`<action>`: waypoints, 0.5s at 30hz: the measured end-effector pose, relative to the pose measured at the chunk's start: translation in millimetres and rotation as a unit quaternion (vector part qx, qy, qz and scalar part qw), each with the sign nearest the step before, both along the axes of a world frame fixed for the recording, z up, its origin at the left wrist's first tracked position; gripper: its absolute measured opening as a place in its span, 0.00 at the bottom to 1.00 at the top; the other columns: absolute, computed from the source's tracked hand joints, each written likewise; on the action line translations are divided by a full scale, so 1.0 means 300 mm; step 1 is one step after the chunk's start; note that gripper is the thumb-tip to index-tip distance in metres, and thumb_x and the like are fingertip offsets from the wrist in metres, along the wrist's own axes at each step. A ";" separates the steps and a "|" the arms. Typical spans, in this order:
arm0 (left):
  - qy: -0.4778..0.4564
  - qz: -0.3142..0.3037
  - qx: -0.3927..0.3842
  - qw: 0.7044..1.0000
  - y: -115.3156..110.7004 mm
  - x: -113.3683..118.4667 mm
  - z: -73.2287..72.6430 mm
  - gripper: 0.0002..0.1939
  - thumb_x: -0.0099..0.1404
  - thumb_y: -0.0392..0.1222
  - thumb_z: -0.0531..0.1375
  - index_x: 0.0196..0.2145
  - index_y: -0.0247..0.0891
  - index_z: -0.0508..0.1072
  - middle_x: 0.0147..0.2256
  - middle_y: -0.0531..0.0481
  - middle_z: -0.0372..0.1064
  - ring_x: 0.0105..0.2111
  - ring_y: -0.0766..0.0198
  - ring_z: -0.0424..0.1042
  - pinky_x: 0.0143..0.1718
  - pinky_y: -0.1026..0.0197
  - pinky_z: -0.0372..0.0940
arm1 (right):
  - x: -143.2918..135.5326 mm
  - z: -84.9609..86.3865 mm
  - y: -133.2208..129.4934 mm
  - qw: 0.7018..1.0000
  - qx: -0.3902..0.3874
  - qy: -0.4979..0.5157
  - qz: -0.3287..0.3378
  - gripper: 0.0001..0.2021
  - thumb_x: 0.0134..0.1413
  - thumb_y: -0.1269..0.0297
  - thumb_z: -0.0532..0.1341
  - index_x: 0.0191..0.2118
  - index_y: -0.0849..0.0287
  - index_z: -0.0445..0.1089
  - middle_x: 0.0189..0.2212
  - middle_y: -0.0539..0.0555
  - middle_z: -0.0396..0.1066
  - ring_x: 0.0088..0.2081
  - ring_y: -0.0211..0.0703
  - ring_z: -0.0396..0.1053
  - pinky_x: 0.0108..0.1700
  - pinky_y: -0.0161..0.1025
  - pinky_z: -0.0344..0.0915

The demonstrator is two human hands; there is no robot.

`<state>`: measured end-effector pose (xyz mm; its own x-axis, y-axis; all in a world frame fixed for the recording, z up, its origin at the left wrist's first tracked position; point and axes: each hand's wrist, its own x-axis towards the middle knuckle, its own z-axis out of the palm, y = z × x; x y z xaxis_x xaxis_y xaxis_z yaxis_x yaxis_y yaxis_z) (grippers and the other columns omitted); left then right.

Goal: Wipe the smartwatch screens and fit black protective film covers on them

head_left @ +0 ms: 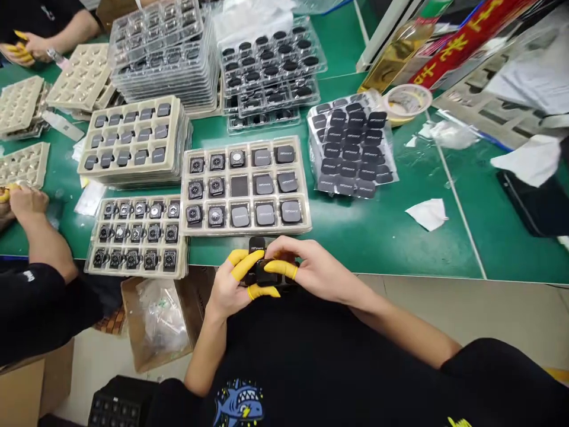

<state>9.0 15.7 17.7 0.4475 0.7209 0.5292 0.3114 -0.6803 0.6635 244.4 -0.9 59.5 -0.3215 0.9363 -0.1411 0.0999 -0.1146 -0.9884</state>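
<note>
My left hand (234, 283) and my right hand (313, 270) meet at the table's front edge, yellow finger cots on several fingertips. Between them is a small black smartwatch body (269, 274), largely covered by the fingers. A black tab with white lettering (256, 244) sticks up beside it. The left fingers wrap round its left side; the right thumb and fingers pinch it from the right. Just beyond lies a beige compartment tray (246, 231), with watch bodies (216, 187) on its left and grey-faced pieces (265, 214) mostly on its right. One middle compartment holds no watch.
Sheets of black lettered stickers (349, 151) lie right of the tray, near a tape roll (406, 102). Another tray of watch bodies (133, 233) overhangs the front edge. Stacked trays (128, 139) stand behind. A co-worker's hand (29, 204) is at left; a cardboard box (133, 332) sits below.
</note>
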 end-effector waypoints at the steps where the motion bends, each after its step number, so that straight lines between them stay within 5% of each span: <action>1: -0.003 -0.001 -0.002 1.000 -0.002 -0.001 0.000 0.37 0.65 0.63 0.75 0.66 0.43 0.79 0.45 0.46 0.82 0.41 0.58 0.84 0.43 0.59 0.82 | 0.001 0.000 -0.001 1.000 0.001 -0.003 0.004 0.13 0.73 0.48 0.67 0.43 0.52 0.75 0.34 0.49 0.74 0.33 0.42 0.67 0.38 0.40 0.64; 11: 0.006 0.020 -0.020 1.000 0.011 -0.004 -0.072 0.36 0.58 0.68 0.79 0.53 0.41 0.84 0.43 0.46 0.81 0.40 0.57 0.82 0.44 0.55 0.81 | 0.006 0.028 -0.007 0.987 0.124 -0.099 0.004 0.07 0.76 0.61 0.62 0.40 0.51 0.70 0.46 0.57 0.76 0.46 0.50 0.73 0.47 0.45 0.70; 15: -0.070 0.028 -0.054 0.996 0.028 0.012 -0.112 0.34 0.58 0.70 0.78 0.51 0.41 0.85 0.40 0.47 0.80 0.38 0.58 0.81 0.40 0.56 0.78 | 0.049 0.068 -0.047 0.990 0.121 -0.072 0.006 0.10 0.76 0.58 0.62 0.38 0.50 0.69 0.36 0.54 0.75 0.35 0.46 0.70 0.38 0.44 0.68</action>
